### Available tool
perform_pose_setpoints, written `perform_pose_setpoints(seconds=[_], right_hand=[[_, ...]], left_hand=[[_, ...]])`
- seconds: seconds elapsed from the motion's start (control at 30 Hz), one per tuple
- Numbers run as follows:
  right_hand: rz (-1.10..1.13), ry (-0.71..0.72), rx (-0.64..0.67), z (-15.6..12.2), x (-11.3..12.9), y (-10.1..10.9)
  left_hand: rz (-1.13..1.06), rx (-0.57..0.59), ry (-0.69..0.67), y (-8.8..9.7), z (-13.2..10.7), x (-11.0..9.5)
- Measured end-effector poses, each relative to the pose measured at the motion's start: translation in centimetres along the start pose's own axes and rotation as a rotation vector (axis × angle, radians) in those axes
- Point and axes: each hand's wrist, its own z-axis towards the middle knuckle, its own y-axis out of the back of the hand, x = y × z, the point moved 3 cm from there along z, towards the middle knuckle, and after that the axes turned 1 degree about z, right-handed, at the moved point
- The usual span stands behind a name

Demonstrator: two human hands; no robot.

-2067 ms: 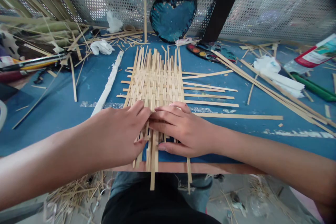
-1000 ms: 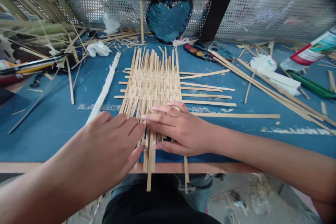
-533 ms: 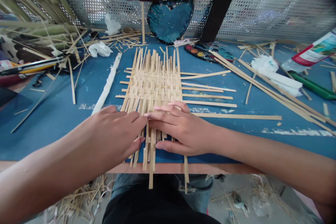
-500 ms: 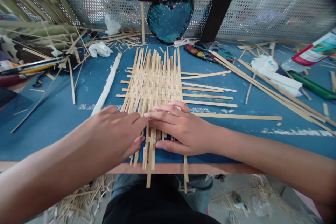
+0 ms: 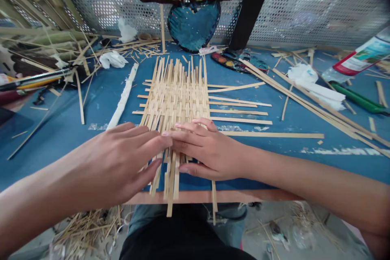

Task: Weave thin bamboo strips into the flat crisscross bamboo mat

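Your left hand (image 5: 115, 162) has slid rightward; its flat, outstretched fingers now meet those of your right hand (image 5: 210, 150), both pressing the loose near ends of the pale woven bamboo-strip mat (image 5: 178, 97) on the blue table (image 5: 61, 130). The far rows are woven and the near ends are still unwoven.

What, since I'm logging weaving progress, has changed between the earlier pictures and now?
The left hand drew back a little, then returned, fingers now stretched flatter over the pale woven bamboo-strip mat. No clear grip or release. The right hand stayed pressed flat on the mat; the blue table clutter is unchanged.
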Motion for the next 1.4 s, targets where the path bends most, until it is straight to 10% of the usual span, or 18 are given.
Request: perform_pose_setpoints(seconds=[0.27, 0.43, 0.6, 0.8, 1.4], right_hand=[[0.191, -0.133, -0.004, 0.0, -0.8, -0.2], [0.426, -0.201, -0.02, -0.4, -1.7, 4.3], [0.097, -0.527, 0.131, -5.5, -5.7, 7.8], [0.011, -0.577, 0.133, -11.1, -7.1, 6.2], [-0.021, -0.484, 0.006, -10.8, -5.7, 4.9]], left_hand=[[0.131, -0.008, -0.178, -2.8, 1.7, 3.6], [0.163, -0.091, -0.22, -4.0, 1.7, 4.5], [0.225, -0.131, -0.059, -4.3, 1.5, 4.7], [0.153, -0.098, 0.018, -4.4, 1.7, 4.9], [0.153, -0.13, 0.001, -4.5, 1.7, 5.0]])
